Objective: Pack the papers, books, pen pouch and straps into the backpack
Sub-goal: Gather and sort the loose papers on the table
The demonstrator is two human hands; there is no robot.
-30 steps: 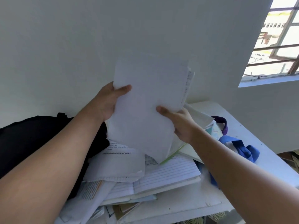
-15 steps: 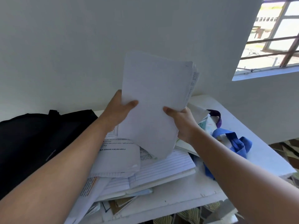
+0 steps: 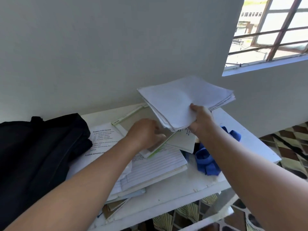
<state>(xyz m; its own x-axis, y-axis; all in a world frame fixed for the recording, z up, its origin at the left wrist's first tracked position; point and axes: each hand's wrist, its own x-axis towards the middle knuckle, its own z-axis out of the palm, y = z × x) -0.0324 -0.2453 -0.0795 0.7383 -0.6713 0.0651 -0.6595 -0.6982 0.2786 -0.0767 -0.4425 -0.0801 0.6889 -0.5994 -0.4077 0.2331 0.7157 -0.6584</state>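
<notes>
Since the earlier frame the sheaf [image 3: 181,100] has been tipped from near upright to nearly flat and is now held by one hand only, while the other has been lowered to the pile [image 3: 150,165].

One white table [image 3: 246,144] is taken as the landmark. One black backpack [image 3: 36,152] is seen lying on the table's left end, against the wall; whether it is unzipped cannot be told. One loose pile of papers and books is spread over the middle of the table, just right of the backpack and touching it; at least one lined sheet, one printed sheet and one green-edged book can be counted, and more lie beneath, too overlapped to count. One sheaf of white sheets is held above the table's far middle, clear of the pile. One bundle of blue straps [image 3: 208,160] is seen on the table to the right of the pile, partly hidden by the right forearm. The pen pouch cannot be made out.

Two hands are counted. The right hand [image 3: 201,120] is gripping the sheaf's near corner, thumb on top. The left hand [image 3: 145,134] is blurred, resting on the green-edged book at the top of the pile; whether anything is grasped cannot be told.
</notes>
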